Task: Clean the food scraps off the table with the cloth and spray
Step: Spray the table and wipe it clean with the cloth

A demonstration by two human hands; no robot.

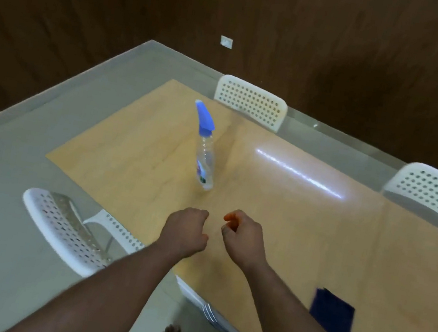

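Forearms: yours fill the near view, reaching toward 12 o'clock over the table [280, 194].
Left hand [185, 231]: fingers curled, holding nothing.
Right hand [244, 239]: curled too; something small and orange shows at the fingertips, but you can't tell whether it's pinched.
Spray bottle [204, 157]: standing just past your hands at 12 o'clock, blue trigger on top, clear body; liquid level too blurred to judge.
Cloth [331, 317]: dark blue, flat near the table edge at 4 o'clock, well apart from both hands.
Risk: the tall, narrow bottle could tip if your knuckles clip it.
Risk: scraps could get swept onto the floor near the edge.
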